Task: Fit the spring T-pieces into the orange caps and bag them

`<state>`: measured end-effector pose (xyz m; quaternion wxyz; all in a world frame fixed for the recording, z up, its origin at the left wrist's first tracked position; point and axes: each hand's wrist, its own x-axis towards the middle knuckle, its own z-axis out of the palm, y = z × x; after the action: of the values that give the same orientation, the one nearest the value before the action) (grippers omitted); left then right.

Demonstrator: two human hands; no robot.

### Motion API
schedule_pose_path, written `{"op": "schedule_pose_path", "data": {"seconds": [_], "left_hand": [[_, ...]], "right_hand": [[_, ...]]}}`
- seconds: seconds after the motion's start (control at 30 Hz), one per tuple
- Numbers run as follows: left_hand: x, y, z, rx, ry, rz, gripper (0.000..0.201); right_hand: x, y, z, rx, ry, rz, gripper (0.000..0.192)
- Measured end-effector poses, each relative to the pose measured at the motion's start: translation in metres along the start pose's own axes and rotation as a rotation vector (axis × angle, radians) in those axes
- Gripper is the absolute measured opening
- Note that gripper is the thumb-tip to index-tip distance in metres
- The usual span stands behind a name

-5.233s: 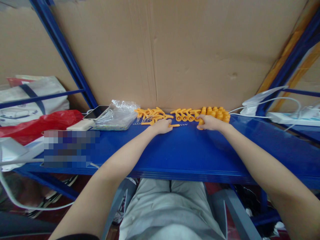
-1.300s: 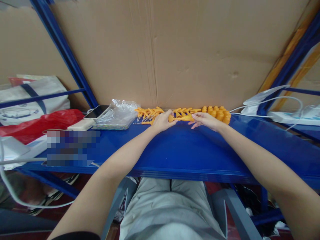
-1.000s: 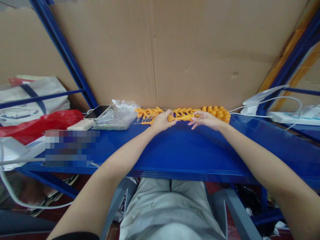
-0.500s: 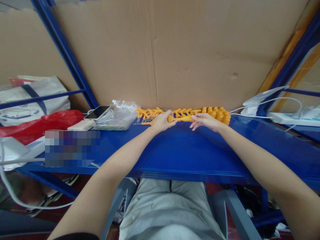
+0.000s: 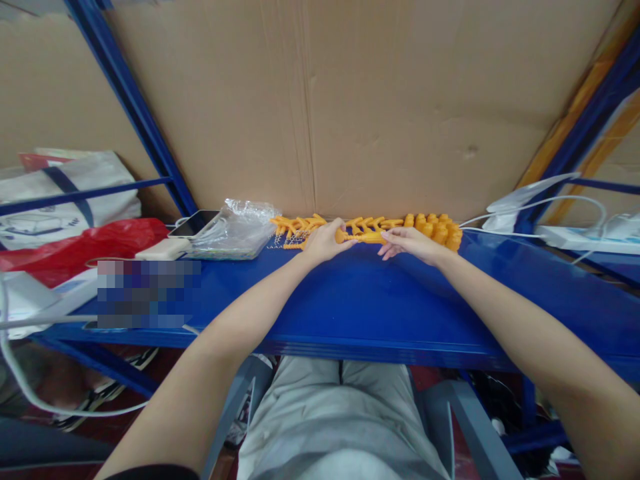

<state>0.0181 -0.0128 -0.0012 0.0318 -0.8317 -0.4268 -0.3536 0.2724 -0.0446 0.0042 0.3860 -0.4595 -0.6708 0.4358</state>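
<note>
My left hand [image 5: 324, 244] is closed, its thumb and fingers pinching the round end of an orange plastic piece [image 5: 367, 237] above the blue table. The thumb and index finger of my right hand [image 5: 407, 244] close on the piece's other end, with the remaining fingers loosely curled. Behind my hands lie several orange branched pieces [image 5: 373, 223]. More orange pieces [image 5: 293, 225] with small metal chains [image 5: 276, 243] sit to the left, partly covered by my left hand. Several orange rounded pieces [image 5: 437, 229] stand in rows behind my right hand.
A clear plastic bag [image 5: 233, 233], a phone [image 5: 197, 223] and a white block [image 5: 163, 249] rest on the left. Beyond them are a red plastic bag [image 5: 100, 240] and a white tote bag [image 5: 105, 193]. Cardboard [image 5: 375, 107] walls the blue table [image 5: 370, 300]. White cables [image 5: 530, 200] run at right.
Both hands stay almost in place around the orange piece. The fingers of my right hand have shifted slightly to the left along it.
</note>
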Motion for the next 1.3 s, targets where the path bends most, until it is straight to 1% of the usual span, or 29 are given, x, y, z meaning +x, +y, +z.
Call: {"op": "schedule_pose_path", "data": {"seconds": [0.33,0.5,0.63,0.77,1.03,1.17,1.3], "left_hand": [[0.0003,0.0019,0.0008,0.002,0.023,-0.032,0.036],[0.0001,0.0048,-0.0021,0.007,0.002,-0.053,0.036],[0.0,0.0043,-0.002,0.005,0.004,-0.041,0.037],[0.0006,0.0029,-0.0011,-0.007,0.013,-0.022,0.037],[0.0012,0.0043,-0.003,-0.007,0.001,-0.031,0.035],[0.0014,0.0029,-0.0023,-0.009,0.007,-0.036,0.035],[0.0014,0.0015,-0.0014,-0.023,0.017,-0.034,0.035]], "right_hand": [[-0.0014,-0.0015,-0.0029,-0.003,-0.012,-0.011,0.031],[-0.001,-0.0015,-0.0027,-0.009,0.016,-0.024,0.025],[-0.0016,-0.0027,-0.001,-0.002,0.027,-0.016,0.021],[-0.0011,-0.0027,-0.0009,0.0,0.019,-0.036,0.024],[0.0018,0.0006,-0.0021,-0.039,0.058,-0.054,0.027],[0.0031,0.0032,-0.0025,-0.051,0.056,-0.071,0.03],[0.0022,0.0018,-0.001,-0.045,0.06,-0.072,0.028]]}}
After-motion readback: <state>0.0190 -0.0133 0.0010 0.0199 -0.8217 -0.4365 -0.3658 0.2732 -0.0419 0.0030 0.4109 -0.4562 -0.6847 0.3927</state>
